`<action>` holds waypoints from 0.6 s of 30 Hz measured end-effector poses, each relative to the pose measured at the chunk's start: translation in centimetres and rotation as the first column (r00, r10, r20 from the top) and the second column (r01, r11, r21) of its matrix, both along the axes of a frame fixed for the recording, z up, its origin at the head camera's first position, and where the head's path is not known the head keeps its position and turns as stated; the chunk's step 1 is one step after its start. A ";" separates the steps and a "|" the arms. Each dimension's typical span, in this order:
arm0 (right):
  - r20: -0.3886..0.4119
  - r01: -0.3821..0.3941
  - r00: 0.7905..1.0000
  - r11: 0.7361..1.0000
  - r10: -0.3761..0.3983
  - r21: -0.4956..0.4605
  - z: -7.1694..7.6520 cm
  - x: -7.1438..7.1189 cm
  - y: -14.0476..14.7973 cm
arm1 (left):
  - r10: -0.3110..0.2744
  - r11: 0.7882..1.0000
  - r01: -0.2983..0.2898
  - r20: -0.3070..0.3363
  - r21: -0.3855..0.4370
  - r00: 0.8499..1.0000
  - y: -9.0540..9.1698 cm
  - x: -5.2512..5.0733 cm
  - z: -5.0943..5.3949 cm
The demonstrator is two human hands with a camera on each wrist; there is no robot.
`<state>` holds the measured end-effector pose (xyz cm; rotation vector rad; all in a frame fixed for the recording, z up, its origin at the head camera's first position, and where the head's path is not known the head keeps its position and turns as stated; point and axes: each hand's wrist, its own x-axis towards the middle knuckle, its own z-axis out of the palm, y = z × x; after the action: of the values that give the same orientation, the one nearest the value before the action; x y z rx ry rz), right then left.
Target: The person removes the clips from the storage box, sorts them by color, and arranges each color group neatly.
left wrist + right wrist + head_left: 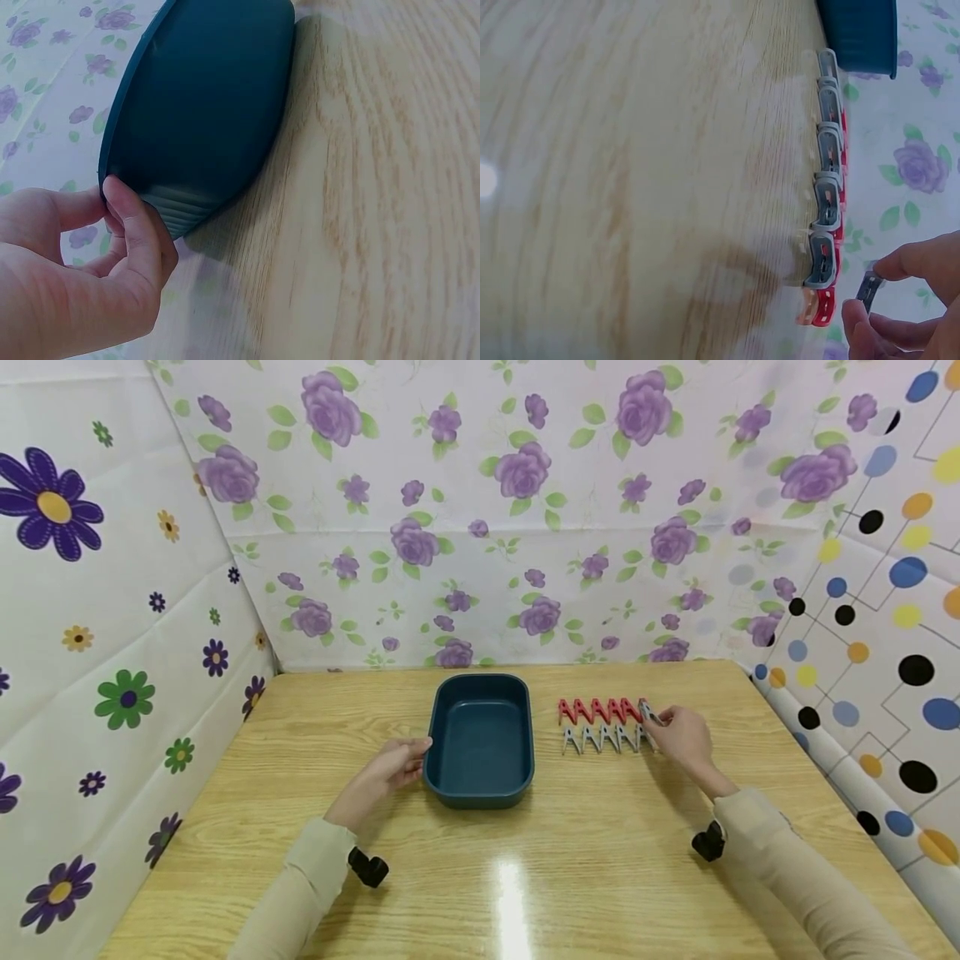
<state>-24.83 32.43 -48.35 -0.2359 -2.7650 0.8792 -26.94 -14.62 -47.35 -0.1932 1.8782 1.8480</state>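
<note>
A dark teal rectangular bin (480,798) stands upright on the table, its inside holding nothing. My left hand (392,767) pinches its left rim between thumb and fingers; the left wrist view shows the ribbed corner of the bin (199,112) beside those fingers. My right hand (686,740) pinches a grey clothespin (868,289) above the right end of two rows of clothespins. The back row is red clothespins (597,710); the front row is grey clothespins (589,740). In the right wrist view the grey ones (827,202) partly hide the red ones.
The wooden table (600,860) reaches a flowered cloth backdrop (480,568) behind the bin. Patterned cloths also flank it, with a dotted one (885,693) on the right. Both wrists wear small black cameras (367,867).
</note>
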 end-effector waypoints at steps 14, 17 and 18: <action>0.073 0.059 0.996 0.998 -0.060 0.025 -0.1 0.0 1.0 | -0.001 1.000 0.001 -0.007 -0.003 1.000 0.1 0.0 0.1; 0.097 0.081 0.992 0.996 -0.083 0.028 -0.1 0.0 1.1 | 0.003 1.000 -0.003 -0.006 -0.010 1.000 0.2 0.0 0.1; 0.104 0.086 0.991 0.996 -0.088 0.025 -0.2 0.0 1.1 | 0.001 1.000 -0.001 -0.009 -0.013 1.000 0.2 0.0 0.1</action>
<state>-24.80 33.52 -48.51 -0.4071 -2.8337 0.8392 -26.97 -14.47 -47.20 -0.1905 1.8969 1.8404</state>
